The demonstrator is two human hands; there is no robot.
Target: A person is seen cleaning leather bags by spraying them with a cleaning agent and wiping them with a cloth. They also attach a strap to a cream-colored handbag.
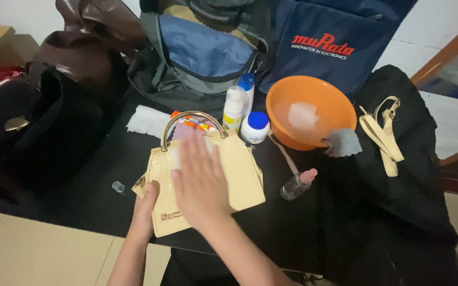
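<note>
While the cream handbag (208,180) is lying flat on the dark table (80,206), near its front edge, it is being steadied at its lower left corner by the left hand (145,209), whose fingers are curled around that corner — a grip that appears meant to stop the bag sliding. The right hand (200,180) is being pressed palm-down on the bag's face, fingers spread flat and blurred; something pale seems to be lying under the fingertips, though what it is cannot be told. The bag's curved metal handle (192,119) is being left free, pointing away from the person.

Just behind the bag, a small white bottle (233,109), a blue-capped bottle (247,87) and a white jar with a blue lid (255,127) are being kept close together, within easy reach. An orange bowl (335,106) is standing to their right, a grey cloth (344,142) draped over its rim. A small spray bottle (298,184) is lying on its side right of the bag — its clear cap (117,186) is sitting apart, to the left. A white cloth (147,122) is lying behind, and other bags are crowding the table's back.
</note>
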